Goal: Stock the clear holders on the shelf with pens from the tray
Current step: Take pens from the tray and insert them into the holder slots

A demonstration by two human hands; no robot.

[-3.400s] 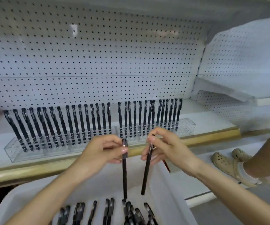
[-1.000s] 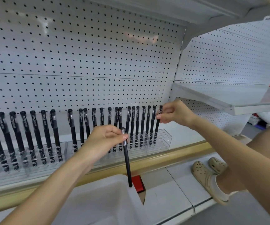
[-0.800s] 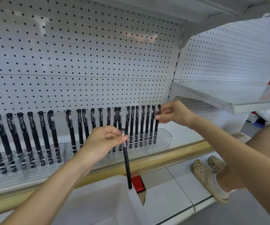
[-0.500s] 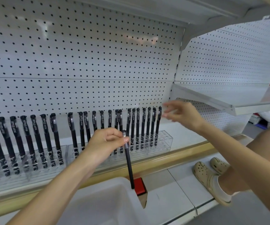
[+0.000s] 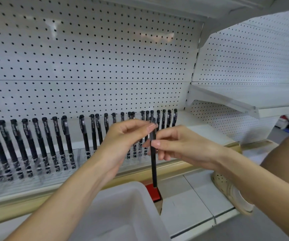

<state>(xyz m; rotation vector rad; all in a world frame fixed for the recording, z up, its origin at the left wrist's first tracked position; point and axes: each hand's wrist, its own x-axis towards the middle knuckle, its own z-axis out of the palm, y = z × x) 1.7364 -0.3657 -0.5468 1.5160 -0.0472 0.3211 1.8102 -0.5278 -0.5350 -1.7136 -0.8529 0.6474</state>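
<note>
Your left hand (image 5: 122,141) pinches the cap end of an upright black pen (image 5: 153,167) with curled fingers (image 5: 150,127). Your right hand (image 5: 183,146) nips the barrel just below. The pen hangs over the white tray (image 5: 122,202), in front of the clear holders (image 5: 78,158) on the shelf (image 5: 175,168). Pegboard (image 5: 88,58) stands behind.

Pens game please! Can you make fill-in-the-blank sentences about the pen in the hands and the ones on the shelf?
1. The pen held by both hands is ____ in colour.
2. The left hand pinches it near its ____ end, and the right hand holds it just below.
3. The wall behind the stocked pens is full of small round ____.
Missing words: black; top; holes.
</note>
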